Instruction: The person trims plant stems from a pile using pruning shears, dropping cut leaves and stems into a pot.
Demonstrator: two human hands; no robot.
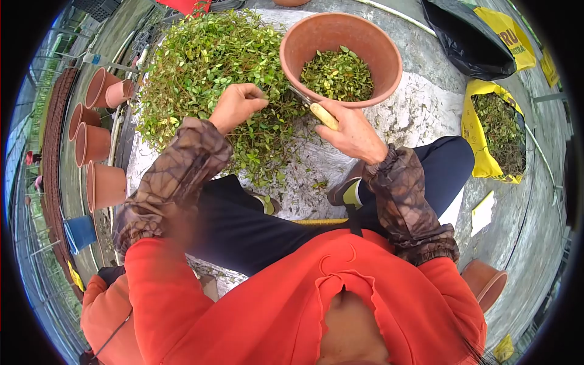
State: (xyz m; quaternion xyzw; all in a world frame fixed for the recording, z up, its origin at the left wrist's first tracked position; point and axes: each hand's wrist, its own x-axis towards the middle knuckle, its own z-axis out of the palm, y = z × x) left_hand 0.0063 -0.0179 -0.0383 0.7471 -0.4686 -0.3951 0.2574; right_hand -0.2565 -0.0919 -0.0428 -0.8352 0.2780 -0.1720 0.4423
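Note:
A wide heap of leafy green cuttings (pixel 207 67) lies on a pale, dirty sheet (pixel 420 109). Over the heap's near part is my left hand (pixel 238 106), its thumb and fingers pinched together; whatever they hold is too small to name. My right hand (pixel 354 131) grips pruning shears (pixel 325 115) by their pale yellow handle, the metal blades pointing up and left at the heap's right edge. Just beyond that hand stands a large terracotta-coloured tub (pixel 380 45) with cut leafy pieces (pixel 338 74) in its bottom.
Several terracotta-coloured pots (pixel 106 185) line the left side, near a blue container (pixel 80 233). On the right are a yellow bag (pixel 480 143) of plant matter, a black bag (pixel 465 45) and another pot (pixel 483 283). A person's orange sleeve (pixel 109 313) shows at lower left.

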